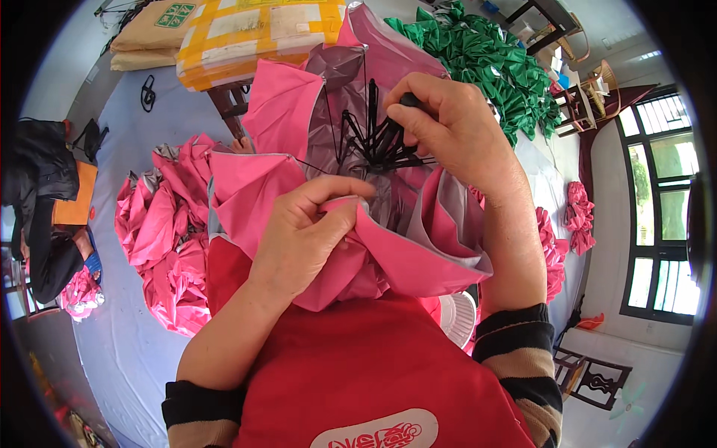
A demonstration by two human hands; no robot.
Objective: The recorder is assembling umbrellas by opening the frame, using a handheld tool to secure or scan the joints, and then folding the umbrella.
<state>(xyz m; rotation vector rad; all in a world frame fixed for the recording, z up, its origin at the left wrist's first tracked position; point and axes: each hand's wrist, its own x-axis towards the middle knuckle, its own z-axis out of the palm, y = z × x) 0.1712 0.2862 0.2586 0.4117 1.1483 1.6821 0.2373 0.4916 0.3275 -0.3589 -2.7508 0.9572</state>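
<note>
A half-folded pink umbrella (pixel 280 112) with a silvery grey inner side lies over my lap, its black ribs (pixel 371 138) bunched at the middle. My right hand (pixel 441 119) is closed around the black umbrella handle (pixel 409 103) at the top of the ribs. With thumb and forefinger my left hand (pixel 306 228) pinches the grey-edged rim of the pink canopy, nearer to me. Loose folds of the canopy hang between and below both hands. The fingertips of my left hand partly cover whatever small part sits at that rim.
Heaps of pink umbrellas (pixel 168 231) lie to the left, and more pink bundles (pixel 579 216) at the right. A large green pile (pixel 485 67) stands behind. A taped box (pixel 258 37) sits on a stool at the back. Another person in dark clothing (pixel 48 201) is at far left.
</note>
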